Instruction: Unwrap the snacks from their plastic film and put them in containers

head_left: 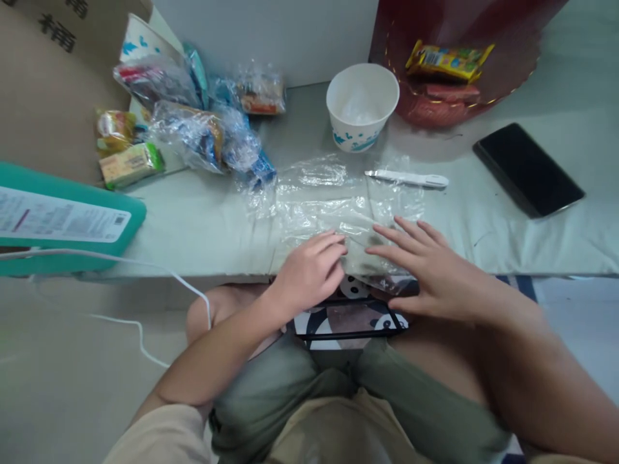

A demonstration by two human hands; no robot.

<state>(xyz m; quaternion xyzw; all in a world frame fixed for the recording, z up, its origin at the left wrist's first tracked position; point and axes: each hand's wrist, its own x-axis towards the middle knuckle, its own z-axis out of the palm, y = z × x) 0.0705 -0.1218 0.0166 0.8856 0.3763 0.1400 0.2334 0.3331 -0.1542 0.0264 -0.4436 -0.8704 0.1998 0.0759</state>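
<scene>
A clear, crinkled plastic bag (pixel 319 209) lies spread on the cloth-covered surface in front of me, its near edge hanging over the front. My left hand (pixel 312 267) rests at its near part with fingers loosely bent and nothing visible in them. Over the bag's near right side, my right hand (pixel 425 267) is open, fingers spread; whether it touches the plastic I cannot tell. A slim white craft knife (pixel 409 178) lies across the bag's far right part, its tip pointing left. Just beyond stands a white paper cup (pixel 362 106) with clear plastic inside.
Several wrapped snacks (pixel 193 132) pile up at the back left. A green container (pixel 72 216) and a white cable (pixel 145 263) are at left, by a cardboard box (pixel 53 84). A black phone (pixel 529 169) lies right, near a red basket (pixel 435 113) holding a yellow packet (pixel 447 61).
</scene>
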